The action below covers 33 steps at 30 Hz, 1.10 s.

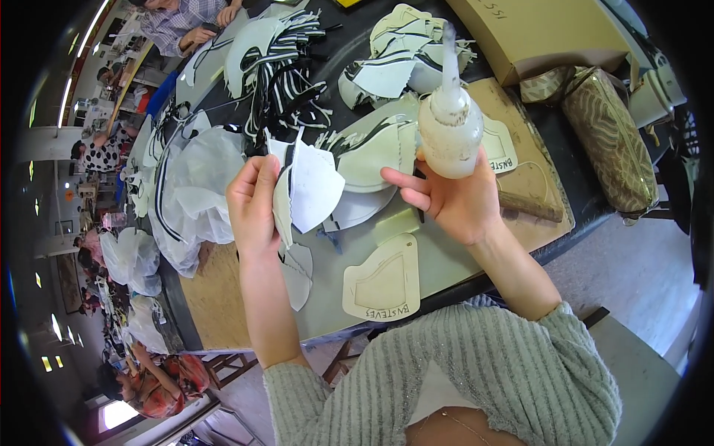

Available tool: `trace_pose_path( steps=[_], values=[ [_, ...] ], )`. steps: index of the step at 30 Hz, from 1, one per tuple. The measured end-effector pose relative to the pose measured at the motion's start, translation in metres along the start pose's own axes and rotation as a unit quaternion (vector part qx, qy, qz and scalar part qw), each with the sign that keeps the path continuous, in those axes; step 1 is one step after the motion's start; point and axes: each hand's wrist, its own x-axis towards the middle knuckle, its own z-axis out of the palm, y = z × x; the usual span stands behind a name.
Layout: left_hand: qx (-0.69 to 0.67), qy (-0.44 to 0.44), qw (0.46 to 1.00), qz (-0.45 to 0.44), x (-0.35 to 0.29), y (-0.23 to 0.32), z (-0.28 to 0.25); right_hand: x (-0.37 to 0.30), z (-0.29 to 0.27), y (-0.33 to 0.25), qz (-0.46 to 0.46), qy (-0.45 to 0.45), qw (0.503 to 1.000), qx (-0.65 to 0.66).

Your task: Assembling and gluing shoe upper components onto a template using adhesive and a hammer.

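Observation:
My left hand [254, 201] is closed, thumb and fingers pinching a curved white shoe-upper piece [316, 186] with a black stripe along its edge. In my right hand [468, 204] a cloudy plastic squeeze bottle [450, 137] stands with its long nozzle pointing up. Two fingers of that hand stretch left, apart from the bottle, and the rest are partly hidden behind it. Below the hands, a cream template [381, 286] lies on the grey board [439, 271]. A stack of pale cut pieces [379, 156] sits beyond, between my hands, and a small grey-white piece [297, 276] lies beside my left wrist.
Striped bundles [279, 70] and another pile of pieces [405, 56] lie at the back. A cardboard box [547, 33] and a patterned pouch [613, 141] are at right. Clear plastic bags [197, 189] lie left. A co-worker's hands [212, 26] are at the far left.

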Motion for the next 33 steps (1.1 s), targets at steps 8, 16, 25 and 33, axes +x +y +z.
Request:
trace_pose_path(
  steps=[8,16,25,33],
  values=[
    [0.331,-0.150,0.930,-0.054,-0.010,-0.025,0.007,-0.012,0.005,-0.040,-0.152,-0.029,0.979,-0.132],
    [0.350,0.057,0.894,0.275,-0.001,0.013,0.005,-0.020,-0.015,-0.061,-0.203,-0.077,0.976,0.027],
    [0.540,-0.206,0.813,-0.073,-0.074,-0.014,-0.018,-0.008,-0.008,-0.035,-0.115,-0.075,0.990,0.032],
    [0.492,-0.085,0.866,0.021,-0.089,-0.041,-0.034,-0.023,0.004,-0.026,-0.119,-0.061,0.990,-0.043]
  ],
)
